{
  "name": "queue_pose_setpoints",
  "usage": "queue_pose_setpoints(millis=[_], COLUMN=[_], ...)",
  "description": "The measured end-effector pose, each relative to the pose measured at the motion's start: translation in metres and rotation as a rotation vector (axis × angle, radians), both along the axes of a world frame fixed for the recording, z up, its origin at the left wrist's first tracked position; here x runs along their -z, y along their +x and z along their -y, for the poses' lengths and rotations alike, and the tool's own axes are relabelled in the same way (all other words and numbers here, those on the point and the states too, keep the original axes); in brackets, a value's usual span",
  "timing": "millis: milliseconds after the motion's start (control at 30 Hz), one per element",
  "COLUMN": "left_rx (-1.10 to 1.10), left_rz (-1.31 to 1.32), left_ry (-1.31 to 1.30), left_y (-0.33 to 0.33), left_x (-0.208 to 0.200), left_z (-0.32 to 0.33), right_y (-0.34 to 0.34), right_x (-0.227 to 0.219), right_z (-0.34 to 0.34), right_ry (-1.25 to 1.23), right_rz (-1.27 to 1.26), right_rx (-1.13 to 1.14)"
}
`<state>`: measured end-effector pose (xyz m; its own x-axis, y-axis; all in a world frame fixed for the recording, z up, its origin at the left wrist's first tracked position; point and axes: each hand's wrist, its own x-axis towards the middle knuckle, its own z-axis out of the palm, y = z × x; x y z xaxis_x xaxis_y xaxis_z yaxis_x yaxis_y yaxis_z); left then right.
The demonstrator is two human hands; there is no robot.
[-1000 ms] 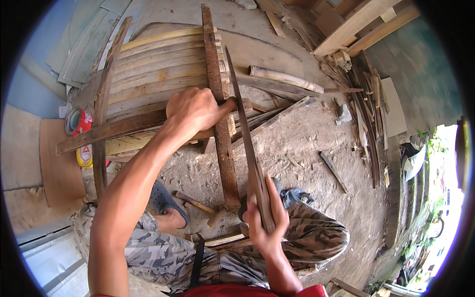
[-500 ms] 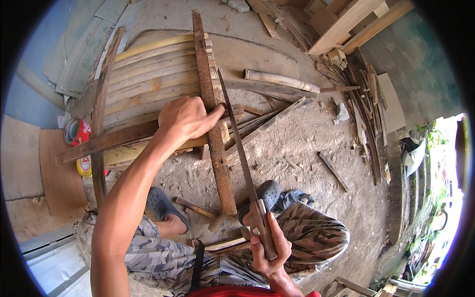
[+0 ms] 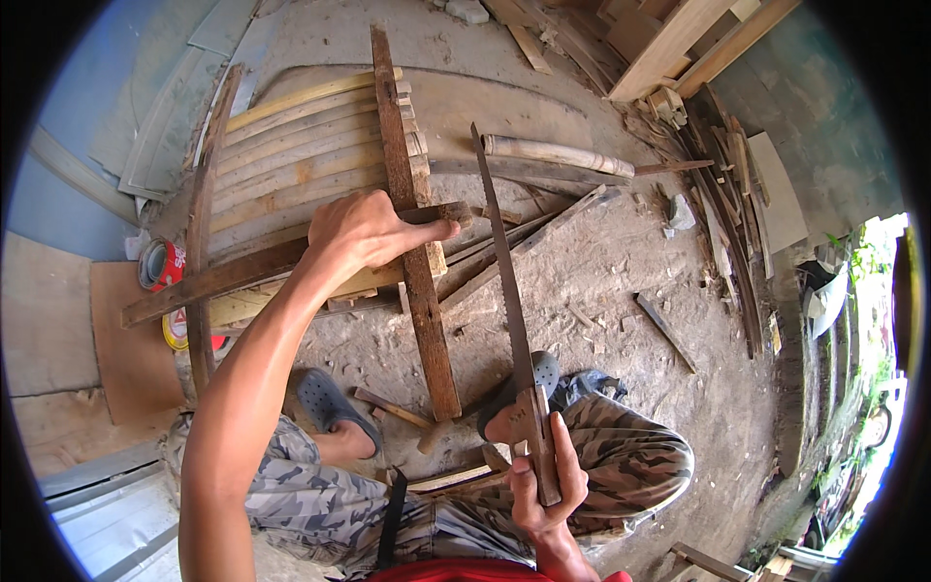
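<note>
My left hand (image 3: 364, 231) is closed over a dark wooden batten (image 3: 223, 276), its thumb stretched along the batten's right end. That batten lies crosswise over two long rough wooden rails, a right one (image 3: 396, 145) and a left one (image 3: 204, 209). In my right hand (image 3: 548, 495) is the wooden handle of a handsaw (image 3: 501, 247), its index finger laid along the handle. The saw's blade points away from me, just to the right of the batten's end and apart from it. Under the rails lies a row of pale wooden slats (image 3: 301, 155).
A hammer (image 3: 393, 407) lies between my feet, in grey clogs (image 3: 335, 407). Red and yellow cans (image 3: 160, 264) stand at the left. A bamboo piece (image 3: 558, 155) and loose strips lie beyond the saw. Scrap wood (image 3: 732, 213) is piled along the right wall.
The saw has moved right, away from the batten's end, where its blade was close beside my left thumb. My left thumb has straightened along the batten.
</note>
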<state>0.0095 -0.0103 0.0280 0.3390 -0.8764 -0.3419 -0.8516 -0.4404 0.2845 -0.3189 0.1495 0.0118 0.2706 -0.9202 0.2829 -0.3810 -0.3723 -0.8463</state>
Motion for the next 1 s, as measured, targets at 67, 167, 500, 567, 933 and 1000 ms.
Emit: queue_pose_setpoints(millis=[67,167,500,567,933,1000], left_rx=[-0.01,-0.079,0.023,-0.055,-0.088,-0.1], left_rz=[0.009,-0.054,-0.003,0.008,0.016,0.003], left_ry=[0.023,0.014,0.061,-0.034,-0.034,-0.045], left_y=[0.002,0.008,-0.001,0.0,-0.003,0.002], left_x=[0.003,0.007,-0.004,0.001,-0.001,0.002], left_z=[0.001,0.006,0.001,0.001,0.001,0.001], right_y=[-0.002,-0.003,-0.001,0.0,-0.001,0.001], right_x=[-0.002,0.001,-0.007,-0.009,-0.009,-0.008], right_z=[-0.003,-0.003,-0.01,-0.009,-0.007,-0.006], right_ry=[0.051,0.01,0.077,0.071,0.039,0.027], right_rz=[0.018,0.0,0.026,0.033,0.011,0.019], right_rx=[0.011,-0.016,-0.052,-0.047,-0.074,-0.092])
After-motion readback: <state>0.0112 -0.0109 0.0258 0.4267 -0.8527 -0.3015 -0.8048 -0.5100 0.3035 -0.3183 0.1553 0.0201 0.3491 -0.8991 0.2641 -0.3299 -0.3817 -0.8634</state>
